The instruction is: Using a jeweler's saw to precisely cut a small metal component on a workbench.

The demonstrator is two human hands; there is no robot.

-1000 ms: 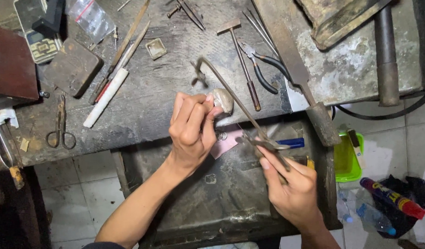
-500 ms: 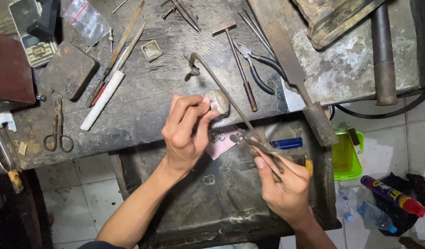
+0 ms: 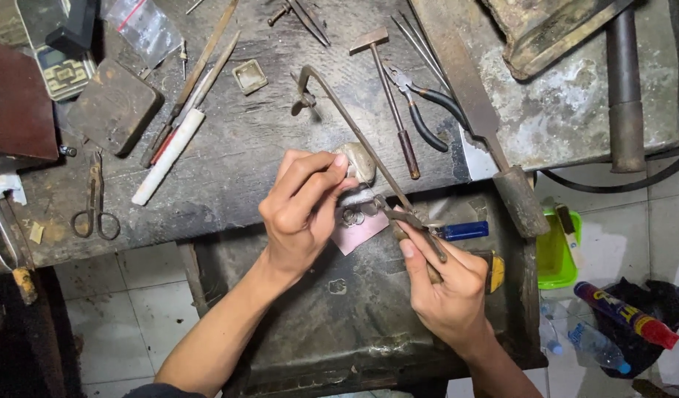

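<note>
At the front edge of the dark work surface (image 3: pixel 229 166), a small pale metal piece (image 3: pixel 352 197) sits pinched between the thumb and fingertips of my left hand (image 3: pixel 299 214), whose fingers are curled closed around it; just below it lie small ring-shaped parts (image 3: pixel 352 217) on a pink scrap (image 3: pixel 360 230). My right hand (image 3: pixel 446 284) is closed around the handle of a jeweller's saw frame (image 3: pixel 354 133), whose thin metal bow runs up and leftward across the surface, passing just beside the pinched piece. A pale stone-like block (image 3: pixel 360 160) rests against the edge behind my left fingertips. Further out lie a small hammer (image 3: pixel 389 88), black-handled pliers (image 3: pixel 420 103) and a large flat file with a dark handle (image 3: pixel 476 121) to the right, and a white stick (image 3: pixel 168 156), a dark square block (image 3: pixel 112 105) and small scissors (image 3: pixel 95 199) to the left. A blue lighter (image 3: pixel 463 231) lies in the open tray (image 3: pixel 339 324) beneath my hands.
</note>
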